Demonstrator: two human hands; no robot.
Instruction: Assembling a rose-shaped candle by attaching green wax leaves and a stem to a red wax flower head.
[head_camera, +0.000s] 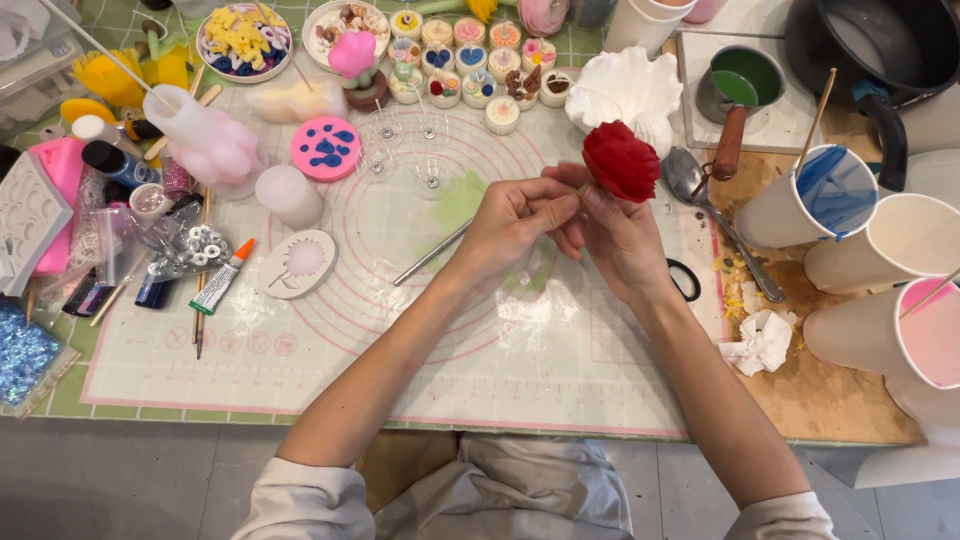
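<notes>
Both hands meet over the white silicone mat on the desk: the left hand pinches its fingertips at the base of a red wax rose, and the right hand grips the rose from below, holding it above the mat. A metal rod lies just beside the left hand, a spoon to the right, and farther back stand a white ruffled mould and rows of small decorated candles.
</notes>
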